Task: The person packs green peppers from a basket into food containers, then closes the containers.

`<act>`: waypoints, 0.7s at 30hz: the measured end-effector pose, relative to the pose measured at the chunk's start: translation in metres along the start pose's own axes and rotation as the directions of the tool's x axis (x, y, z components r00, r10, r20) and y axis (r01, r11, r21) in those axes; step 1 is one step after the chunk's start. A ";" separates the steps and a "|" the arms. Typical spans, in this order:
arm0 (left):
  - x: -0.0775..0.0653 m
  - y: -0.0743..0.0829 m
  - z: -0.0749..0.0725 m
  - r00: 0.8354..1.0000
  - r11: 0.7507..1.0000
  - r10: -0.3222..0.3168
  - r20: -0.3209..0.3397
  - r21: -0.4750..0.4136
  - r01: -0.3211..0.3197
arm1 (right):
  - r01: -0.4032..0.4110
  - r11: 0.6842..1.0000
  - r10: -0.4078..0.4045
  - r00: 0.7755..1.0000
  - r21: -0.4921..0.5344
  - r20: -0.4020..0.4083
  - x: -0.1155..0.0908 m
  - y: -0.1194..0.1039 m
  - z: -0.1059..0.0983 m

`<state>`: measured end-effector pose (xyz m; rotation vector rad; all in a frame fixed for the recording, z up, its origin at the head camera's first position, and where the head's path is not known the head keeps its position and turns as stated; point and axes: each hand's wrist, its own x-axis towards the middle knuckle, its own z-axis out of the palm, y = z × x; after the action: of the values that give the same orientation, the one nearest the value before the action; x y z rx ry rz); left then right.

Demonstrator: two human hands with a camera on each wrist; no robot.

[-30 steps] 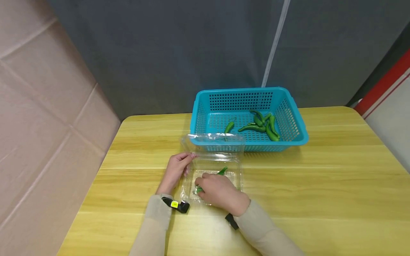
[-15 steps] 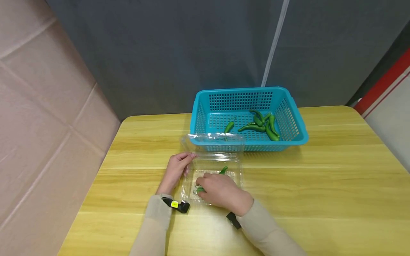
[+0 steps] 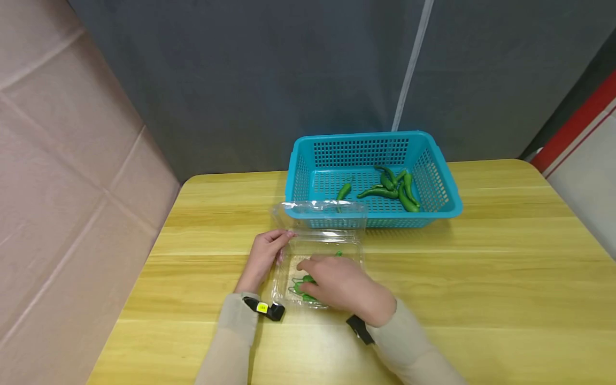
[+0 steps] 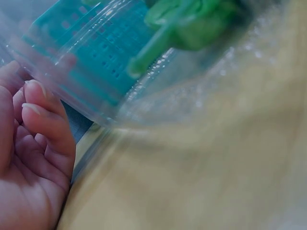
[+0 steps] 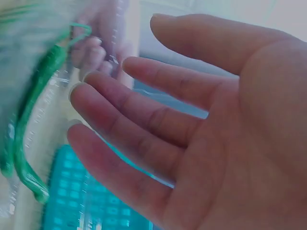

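On the table, a clear plastic clamshell container (image 3: 284,297) stands with its lid (image 3: 317,206) raised and leaning over the blue basket's near rim. Several green chili peppers (image 3: 308,298) lie in its base, their stems toward the left; my right hand covers part of them. My left hand (image 3: 266,250) grips the container's left edge near the hinge, thumb and fingers at the rim. Just over the peppers is my right hand (image 3: 339,280), its fingers loosely extended with nothing between them. In the right wrist view, a long green pepper (image 5: 24,129) shows beyond the fingertips.
Behind the container sits a blue perforated basket (image 3: 445,215) with several more green peppers (image 3: 406,192) inside, mostly at its right. A dark grey partition (image 3: 264,80) rises behind the wooden table (image 3: 505,256), and a pinkish wall (image 3: 72,187) borders it on the left.
My right hand has opened its fingers off the peppers and shifted slightly right, so more stems and pepper ends show. The left hand has stayed at the container's edge.
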<state>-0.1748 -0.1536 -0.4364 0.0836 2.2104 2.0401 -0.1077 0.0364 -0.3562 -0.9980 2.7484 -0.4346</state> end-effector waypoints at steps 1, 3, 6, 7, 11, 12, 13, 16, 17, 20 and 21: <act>0.000 0.000 0.000 1.000 1.000 -0.001 0.000 -0.002 0.001 | 0.004 1.000 -0.004 1.000 0.001 -0.010 -0.001 0.000 -0.002; 0.000 0.000 0.000 1.000 1.000 -0.001 0.000 -0.005 0.001 | 0.009 1.000 -0.008 1.000 0.004 -0.024 -0.004 0.002 -0.006; 0.000 0.000 0.001 1.000 1.000 0.002 -0.001 -0.005 -0.002 | 0.003 1.000 -0.003 0.999 0.019 -0.033 -0.007 0.004 -0.011; 0.000 0.000 0.001 1.000 1.000 0.003 -0.002 -0.005 -0.003 | 0.002 1.000 -0.001 0.999 0.024 -0.034 -0.008 0.005 -0.013; 0.000 -0.001 0.001 1.000 1.000 0.004 -0.005 -0.007 -0.004 | -0.012 0.999 0.013 0.999 0.041 -0.045 -0.011 0.009 -0.018; 0.000 -0.001 0.001 1.000 1.000 0.005 -0.006 -0.009 -0.005 | -0.015 0.999 0.018 0.998 0.041 -0.054 -0.012 0.010 -0.020; 0.000 -0.001 0.001 1.000 1.000 0.005 -0.007 -0.011 -0.005 | -0.020 0.999 0.023 0.998 0.041 -0.063 -0.012 0.011 -0.021; 0.000 -0.001 0.001 1.000 1.000 0.003 -0.010 -0.017 -0.003 | -0.045 0.998 0.048 0.995 0.044 -0.084 -0.015 0.014 -0.026; 0.000 -0.001 0.001 1.000 1.000 0.002 -0.011 -0.020 -0.002 | -0.053 0.998 0.057 0.995 0.044 -0.088 -0.016 0.015 -0.028; -0.001 -0.001 0.001 1.000 1.000 -0.001 -0.017 -0.024 0.001 | -0.082 0.995 0.086 0.992 0.049 -0.087 -0.018 0.018 -0.032; -0.001 0.000 0.001 1.000 1.000 -0.001 -0.018 -0.023 0.001 | -0.092 0.995 0.096 0.992 0.049 -0.086 -0.019 0.018 -0.034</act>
<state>-0.1741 -0.1531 -0.4369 0.0614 2.1962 2.0739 -0.1133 0.0694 -0.3292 -0.8547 2.8351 -0.5354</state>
